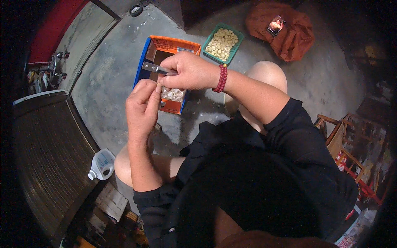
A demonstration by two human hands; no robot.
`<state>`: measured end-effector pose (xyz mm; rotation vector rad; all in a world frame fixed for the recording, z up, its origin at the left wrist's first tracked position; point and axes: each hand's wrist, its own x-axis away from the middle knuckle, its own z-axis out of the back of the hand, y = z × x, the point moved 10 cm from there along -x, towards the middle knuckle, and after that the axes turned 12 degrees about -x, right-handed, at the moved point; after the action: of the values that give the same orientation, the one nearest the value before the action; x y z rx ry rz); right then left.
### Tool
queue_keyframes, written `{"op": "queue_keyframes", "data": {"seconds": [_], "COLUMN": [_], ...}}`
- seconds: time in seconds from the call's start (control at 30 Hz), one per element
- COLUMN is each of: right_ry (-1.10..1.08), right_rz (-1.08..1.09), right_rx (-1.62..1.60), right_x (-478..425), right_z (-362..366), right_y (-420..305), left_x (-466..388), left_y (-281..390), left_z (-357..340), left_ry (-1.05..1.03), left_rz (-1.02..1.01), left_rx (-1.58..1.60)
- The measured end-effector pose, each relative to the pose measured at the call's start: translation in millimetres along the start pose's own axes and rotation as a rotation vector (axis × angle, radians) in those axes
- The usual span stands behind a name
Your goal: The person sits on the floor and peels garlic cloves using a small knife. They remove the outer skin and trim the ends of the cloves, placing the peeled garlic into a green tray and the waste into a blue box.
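Observation:
My right hand (pixel 186 69), with a dark red bead bracelet (pixel 220 79) at its wrist, grips a small knife (pixel 151 67). The knife's riveted grey end sticks out to the left; its other end is hidden by the fingers. My left hand (pixel 143 99) pinches a small pale piece (pixel 159 84), mostly covered by the fingertips. Both hands meet above an orange and blue cardboard box (pixel 176 43). Inside the box lie whitish peelings (pixel 172 95). Just beyond my right hand, a green plastic basket (pixel 237 52) holds several pale pieces resembling peeled garlic cloves (pixel 221 43).
A phone (pixel 276 25) with a lit screen rests on a reddish-brown cloth or sack (pixel 294 40) at the far right. By my left knee is a white plastic jug (pixel 102 164). Wooden frames (pixel 336 136) stand at the right on the concrete floor (pixel 105 71).

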<state>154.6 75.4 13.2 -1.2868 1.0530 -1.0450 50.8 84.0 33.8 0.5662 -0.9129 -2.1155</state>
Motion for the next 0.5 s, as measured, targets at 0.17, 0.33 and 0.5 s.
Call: {"op": "queue_keyframes", "data": {"seconds": [0.17,0.33,0.5], "right_ry": [-0.037,-0.052,-0.098], "right_rz": [-0.139,-0.219,-0.228], "right_rx": [-0.273,-0.443,-0.398], "right_x": [1,1,1], "right_z": [-6,-10,-10], "right_y": [13,24,22], "left_x": [1,3,3], "left_y": [20,29,31], "left_z": [5,10,11], "left_ry": [0.064,0.145,0.148], "left_rz": [-0.148,-0.223,-0.211], "left_rx": [-0.126,-0.198,-0.194]}}
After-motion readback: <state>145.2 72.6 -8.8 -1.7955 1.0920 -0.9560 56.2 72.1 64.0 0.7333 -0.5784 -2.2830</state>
